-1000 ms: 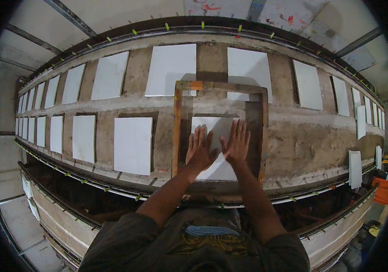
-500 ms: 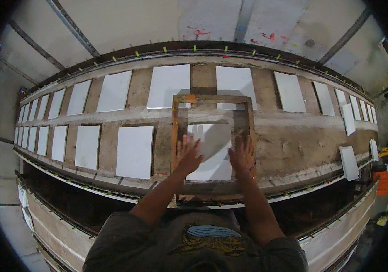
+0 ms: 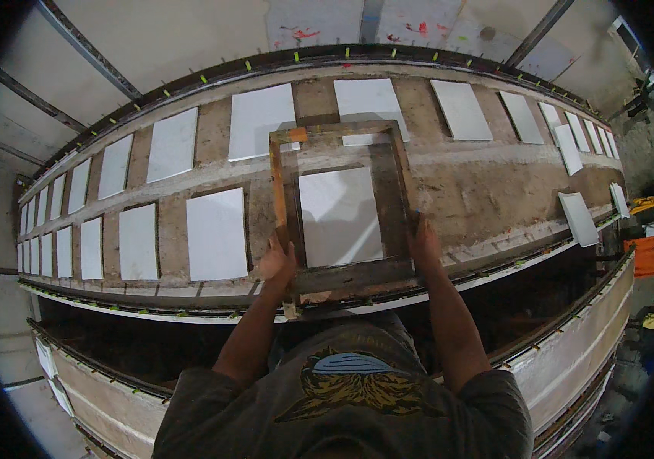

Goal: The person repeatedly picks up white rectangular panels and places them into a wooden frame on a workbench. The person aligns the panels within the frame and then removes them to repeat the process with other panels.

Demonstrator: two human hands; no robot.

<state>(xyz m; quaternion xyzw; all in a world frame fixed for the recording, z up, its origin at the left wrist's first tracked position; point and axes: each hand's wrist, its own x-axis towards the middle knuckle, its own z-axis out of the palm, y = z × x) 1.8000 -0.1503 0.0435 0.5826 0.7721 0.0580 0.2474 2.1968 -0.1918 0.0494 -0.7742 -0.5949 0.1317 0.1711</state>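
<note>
A wooden-edged screen frame (image 3: 279, 187) with a see-through mesh is in front of me, over a white rectangular sheet (image 3: 340, 218) on the long table. Near the frame's lower left, my left hand (image 3: 276, 262) is closed on the side rail. My right hand (image 3: 425, 243) grips the opposite rail, its fingers partly hidden by the wood. An orange patch marks the frame's far left corner. Whether the frame rests on the table or is slightly raised, I cannot tell.
Several white sheets lie in two rows along the brown table (image 3: 487, 191). At right, one sheet (image 3: 577, 218) overhangs the near edge. A dark gap (image 3: 136, 329) separates this table from another behind me. An orange cloth (image 3: 648, 256) hangs at far right.
Both hands have moved from lying spread over the mesh out to the frame's side rails and now hold them. The view has shifted a little.
</note>
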